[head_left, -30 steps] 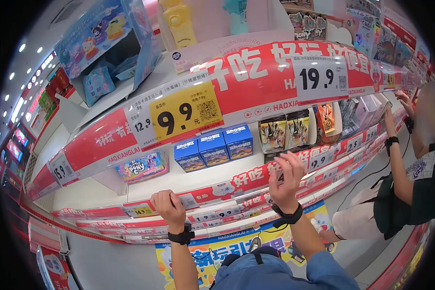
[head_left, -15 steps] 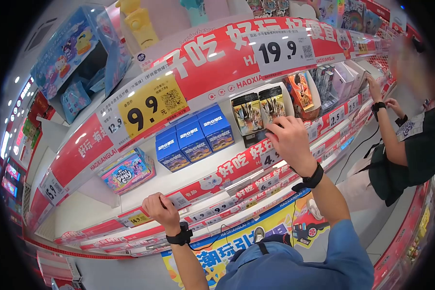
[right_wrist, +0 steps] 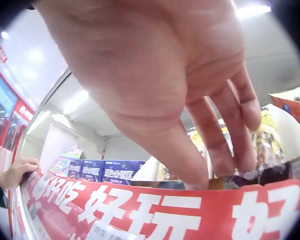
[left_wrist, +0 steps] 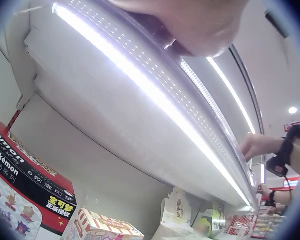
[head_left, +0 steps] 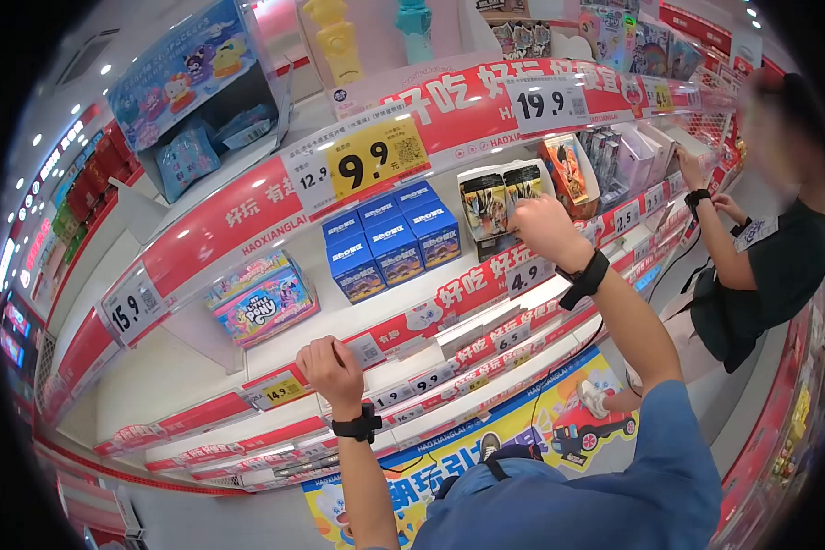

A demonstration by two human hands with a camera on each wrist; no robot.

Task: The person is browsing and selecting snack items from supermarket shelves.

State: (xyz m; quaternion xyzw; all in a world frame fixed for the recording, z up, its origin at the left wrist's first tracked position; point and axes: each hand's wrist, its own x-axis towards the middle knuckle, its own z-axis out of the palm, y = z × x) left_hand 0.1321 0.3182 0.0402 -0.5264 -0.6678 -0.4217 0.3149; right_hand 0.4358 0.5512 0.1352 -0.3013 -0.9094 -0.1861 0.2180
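My left hand (head_left: 333, 371) grips the front edge of the shelf (head_left: 394, 335), its fingers curled over the rim. The right wrist view shows this same left hand (right_wrist: 19, 173) at the far left. Farther along the shelf, my right hand (head_left: 548, 229) reaches down at a display box of black-and-yellow foil packets (head_left: 483, 206). In the right wrist view the thumb and fingers (right_wrist: 222, 155) point down behind the red price strip (right_wrist: 155, 207), close together in front of the packets (right_wrist: 267, 140). I cannot tell whether they pinch anything; the fingertips are partly hidden.
Blue boxes (head_left: 394, 247) stand left of the packets, with a My Little Pony box (head_left: 266, 307) farther left. An orange packet display (head_left: 570, 172) is to the right. The upper shelf's red strip (head_left: 275, 197) overhangs. Another person (head_left: 752, 266) reaches into the shelf at right.
My right hand moved from above the shelf front onto the packet display, and its fingers have dipped lower. The left hand stays at the shelf edge. The head view has shifted.
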